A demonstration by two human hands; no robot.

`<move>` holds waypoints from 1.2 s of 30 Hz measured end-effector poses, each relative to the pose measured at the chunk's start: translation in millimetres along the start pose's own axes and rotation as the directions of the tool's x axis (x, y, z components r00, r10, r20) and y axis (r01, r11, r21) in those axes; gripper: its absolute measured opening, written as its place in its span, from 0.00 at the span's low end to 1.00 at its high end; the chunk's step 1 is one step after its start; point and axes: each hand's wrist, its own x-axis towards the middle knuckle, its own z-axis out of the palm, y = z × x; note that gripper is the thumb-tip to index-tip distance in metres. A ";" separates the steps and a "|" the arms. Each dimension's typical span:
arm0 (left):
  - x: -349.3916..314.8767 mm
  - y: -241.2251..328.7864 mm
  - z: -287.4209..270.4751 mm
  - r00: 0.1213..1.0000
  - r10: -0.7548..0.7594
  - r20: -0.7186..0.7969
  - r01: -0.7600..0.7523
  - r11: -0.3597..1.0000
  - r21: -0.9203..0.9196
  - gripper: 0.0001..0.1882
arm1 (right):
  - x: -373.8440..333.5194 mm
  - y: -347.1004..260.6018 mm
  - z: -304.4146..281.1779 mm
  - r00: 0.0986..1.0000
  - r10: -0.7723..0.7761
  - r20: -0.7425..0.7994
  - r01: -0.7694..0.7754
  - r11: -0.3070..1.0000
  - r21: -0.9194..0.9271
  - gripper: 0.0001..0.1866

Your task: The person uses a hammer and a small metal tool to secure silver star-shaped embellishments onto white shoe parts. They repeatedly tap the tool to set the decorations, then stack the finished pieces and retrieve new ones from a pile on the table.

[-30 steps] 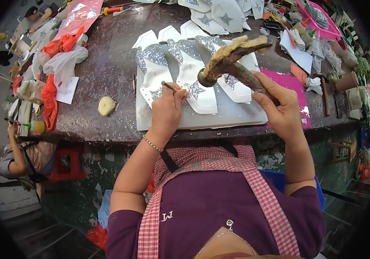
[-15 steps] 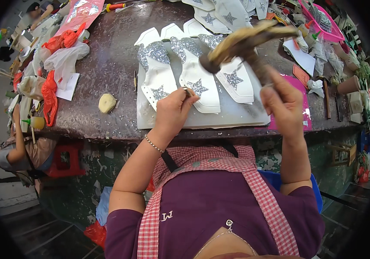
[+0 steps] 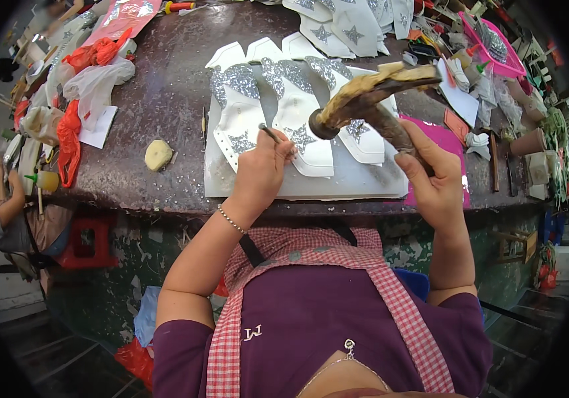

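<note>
My left hand [image 3: 258,174] pinches a short metal punch [image 3: 268,133], tilted above the left edge of the middle white piece [image 3: 313,160]. My right hand [image 3: 438,174] grips a hammer [image 3: 378,89], its worn head wrapped in yellowish material and raised over the right white piece [image 3: 366,152]. The left white piece [image 3: 236,118] has a row of small holes along its lower left edge. All three pieces carry silver glitter patches and stars, and lie side by side on a pale board [image 3: 221,186]. My fingers partly cover the middle star.
A round cream lump [image 3: 158,155] sits left of the board. More star pieces [image 3: 354,32] are piled at the back. Plastic bags [image 3: 102,86] lie at left, a pink basket [image 3: 502,50] at far right. A pink sheet [image 3: 440,139] is beside the board. Another person's arm [image 3: 12,202] shows at left.
The punch has come up and tilted, its end now showing above my left fingers. The hammer, blurred before, now appears steadier and slightly lower. The view has shifted slightly.
</note>
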 end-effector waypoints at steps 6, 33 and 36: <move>-10.3 5.1 0.5 0.995 0.096 0.006 -0.096 0.994 0.046 0.07 | -17.1 20.9 -3.6 0.990 0.142 0.013 -0.143 0.984 0.111 0.21; 35.1 27.0 14.4 1.000 0.019 0.008 -0.017 0.976 -0.215 0.09 | -2.6 62.2 -9.9 0.987 0.120 -0.110 -0.141 0.966 -0.218 0.20; 65.9 22.9 34.0 0.998 0.064 -0.021 -0.067 0.982 -0.176 0.09 | -3.7 71.0 -1.2 0.979 0.202 0.000 -0.184 0.892 -0.412 0.20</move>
